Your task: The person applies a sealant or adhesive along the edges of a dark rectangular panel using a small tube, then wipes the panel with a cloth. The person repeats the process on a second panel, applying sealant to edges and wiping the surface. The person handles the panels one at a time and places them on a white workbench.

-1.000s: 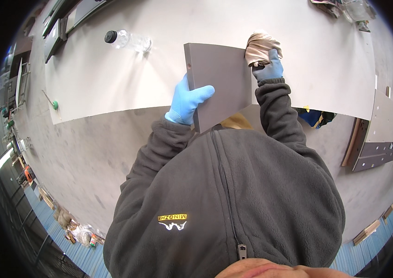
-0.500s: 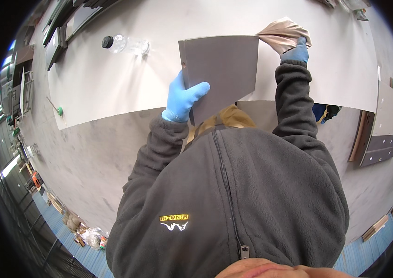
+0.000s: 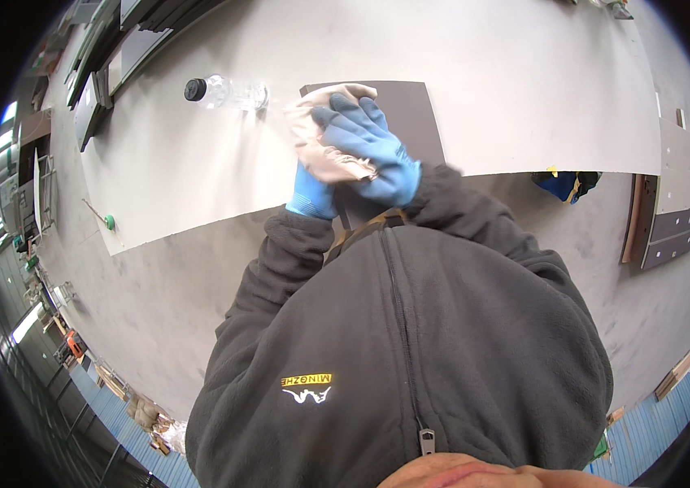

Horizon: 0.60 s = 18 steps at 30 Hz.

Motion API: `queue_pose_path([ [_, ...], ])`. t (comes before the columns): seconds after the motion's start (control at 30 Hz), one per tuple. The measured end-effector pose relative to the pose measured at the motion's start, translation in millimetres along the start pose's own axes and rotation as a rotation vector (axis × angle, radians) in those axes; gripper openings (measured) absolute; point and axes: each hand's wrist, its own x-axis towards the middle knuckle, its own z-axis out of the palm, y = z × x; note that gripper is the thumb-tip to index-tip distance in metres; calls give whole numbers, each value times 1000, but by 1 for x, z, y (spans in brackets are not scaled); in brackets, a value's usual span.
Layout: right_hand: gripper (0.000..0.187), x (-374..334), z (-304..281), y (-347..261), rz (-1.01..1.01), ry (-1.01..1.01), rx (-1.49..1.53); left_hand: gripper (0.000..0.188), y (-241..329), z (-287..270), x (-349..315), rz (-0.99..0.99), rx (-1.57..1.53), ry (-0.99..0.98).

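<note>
A dark grey panel (image 3: 411,115) with straight edges is held up in front of my body, over the near edge of a pale worktable. At its lower left side is my left hand (image 3: 312,195) in a blue glove, shut on the panel; its fingers are mostly covered. My right hand (image 3: 373,150), gloved in blue too, lies across the panel's left part with its fingers over a crumpled cream cloth (image 3: 306,134). The cloth is pressed against the panel and laps over its left edge.
On the pale worktable (image 3: 524,98) a clear bottle with a black cap (image 3: 229,93) lies on its side. Dark panels (image 3: 105,81) are stacked at the far left. A small green-ended tool (image 3: 109,221) rests near the left edge. More panels (image 3: 676,211) stand at the right.
My right hand has swung left with the cloth, from beyond the panel's far right corner to its left edge. The cloth now hides part of my left hand.
</note>
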Motion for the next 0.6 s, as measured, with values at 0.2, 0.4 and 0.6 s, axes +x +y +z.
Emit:
queue_pose_path([
  [0.2, 42, 67, 31, 40, -67, 163, -139, 49, -17, -16, 0, -325, -538, 307],
  [0.4, 48, 36, 43, 62, -164, 151, -293, 41, -10, -12, 3, -340, -421, 357],
  [0.6, 28, -37, -20, 155, 488, 161, -488, 58, -4, -13, 3, -403, -492, 367],
])
